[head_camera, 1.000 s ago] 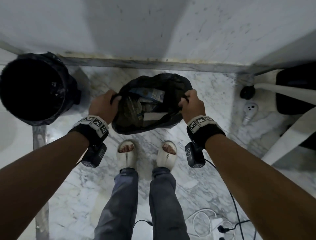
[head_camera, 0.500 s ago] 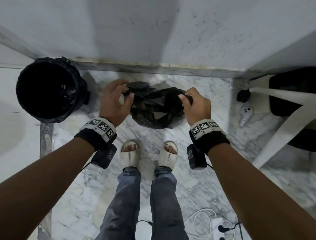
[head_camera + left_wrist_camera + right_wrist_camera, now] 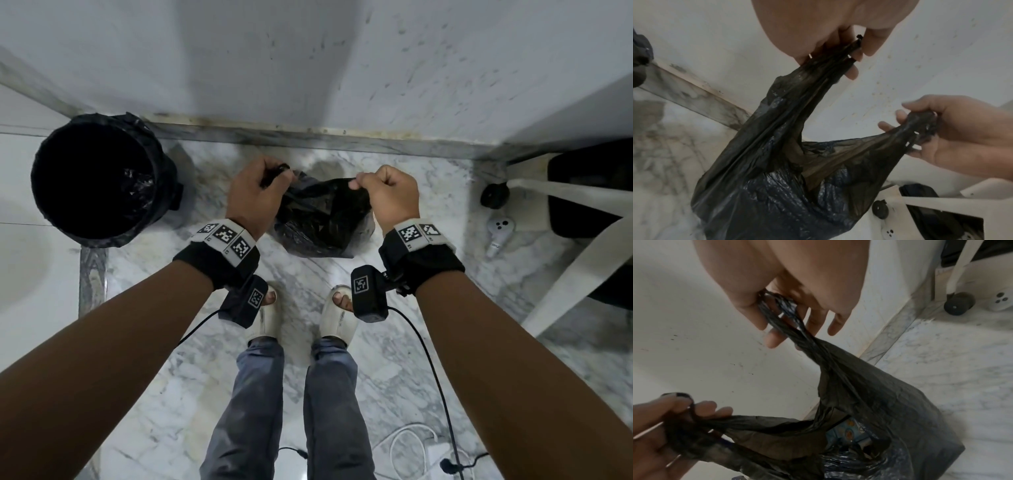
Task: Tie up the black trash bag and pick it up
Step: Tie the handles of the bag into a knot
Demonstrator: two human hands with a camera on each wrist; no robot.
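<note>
The black trash bag (image 3: 320,222) sits in front of my feet on the marble floor, its top pulled into two bunched ends. My left hand (image 3: 260,190) grips the left bunched end (image 3: 830,61) between fingers and thumb. My right hand (image 3: 383,192) pinches the right bunched end (image 3: 785,316). Between the two ends the bag's mouth still gapes a little, and a blue printed packet (image 3: 849,431) shows inside. In the left wrist view the bag (image 3: 777,186) hangs stretched between both hands.
A round bin with a black liner (image 3: 99,181) stands at the left by the wall. A white chair leg with a black caster (image 3: 495,195) and a small white device (image 3: 500,228) lie at the right. White cables and a charger (image 3: 435,448) lie behind my feet.
The bag's wide mouth has been gathered in. My left hand closed round its end and both hands rose, pulling the two ends up and drawing the bag narrower.
</note>
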